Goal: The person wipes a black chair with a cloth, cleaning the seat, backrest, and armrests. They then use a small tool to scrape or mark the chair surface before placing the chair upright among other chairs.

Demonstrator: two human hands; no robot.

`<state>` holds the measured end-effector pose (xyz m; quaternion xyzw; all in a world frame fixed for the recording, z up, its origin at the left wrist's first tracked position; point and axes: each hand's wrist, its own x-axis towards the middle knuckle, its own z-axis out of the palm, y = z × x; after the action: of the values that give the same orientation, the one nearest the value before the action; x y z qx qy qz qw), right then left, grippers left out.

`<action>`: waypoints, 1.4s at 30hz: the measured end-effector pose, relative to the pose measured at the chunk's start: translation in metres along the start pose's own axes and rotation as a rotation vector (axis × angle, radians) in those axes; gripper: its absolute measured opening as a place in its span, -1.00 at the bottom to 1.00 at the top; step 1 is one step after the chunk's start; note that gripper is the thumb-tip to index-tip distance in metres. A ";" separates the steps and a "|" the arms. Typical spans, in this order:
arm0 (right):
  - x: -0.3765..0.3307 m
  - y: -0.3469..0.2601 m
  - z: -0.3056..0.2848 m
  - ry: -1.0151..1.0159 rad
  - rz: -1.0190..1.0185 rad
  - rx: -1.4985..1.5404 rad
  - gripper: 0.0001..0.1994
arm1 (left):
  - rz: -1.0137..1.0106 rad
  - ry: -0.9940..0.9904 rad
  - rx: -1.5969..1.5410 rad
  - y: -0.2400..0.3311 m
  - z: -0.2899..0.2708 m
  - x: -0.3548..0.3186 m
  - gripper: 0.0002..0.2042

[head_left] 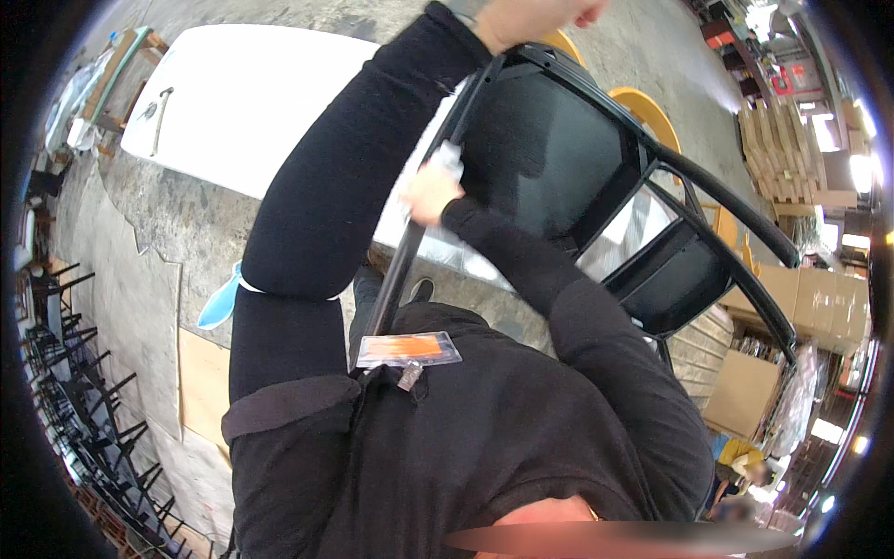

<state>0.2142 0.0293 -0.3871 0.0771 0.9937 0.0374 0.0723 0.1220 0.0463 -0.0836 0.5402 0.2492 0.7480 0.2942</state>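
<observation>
A black chair (549,140) with a dark padded seat and metal frame lies tipped over on a white-covered table (261,93). My right hand (430,194) is closed around a crumpled white cloth (448,156), pressed against a black chair leg (399,270) that slants down toward my body. Beyond the chair's far corner, my left hand (531,20) reaches to the upper edge of the picture. Its visible fingers are curled, but most of the hand is cut off and what it may hold is hidden. The chair's smaller back panel (675,275) points to the right.
Yellow curved parts (647,112) stand behind the chair. Stacked wooden pieces (778,154) and cardboard boxes (805,303) are at the right. Several dark metal frames (84,410) line the left side. A badge (410,348) hangs on my chest. People (740,480) are at lower right.
</observation>
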 end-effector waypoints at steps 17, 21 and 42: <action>0.061 -0.007 0.076 -0.219 0.375 0.012 -0.67 | 0.106 -0.070 0.088 -0.002 -0.007 0.005 -0.81; 0.073 -0.005 0.080 -0.354 0.225 0.163 -0.69 | 0.118 -0.088 0.037 0.000 -0.006 0.006 -0.79; 0.034 0.045 -0.038 -0.283 0.062 0.654 -0.32 | -0.124 0.012 -0.091 0.000 -0.003 -0.004 -0.85</action>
<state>0.1818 0.0763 -0.3510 0.1307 0.9304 -0.2915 0.1795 0.1201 0.0434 -0.0871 0.5051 0.2498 0.7422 0.3627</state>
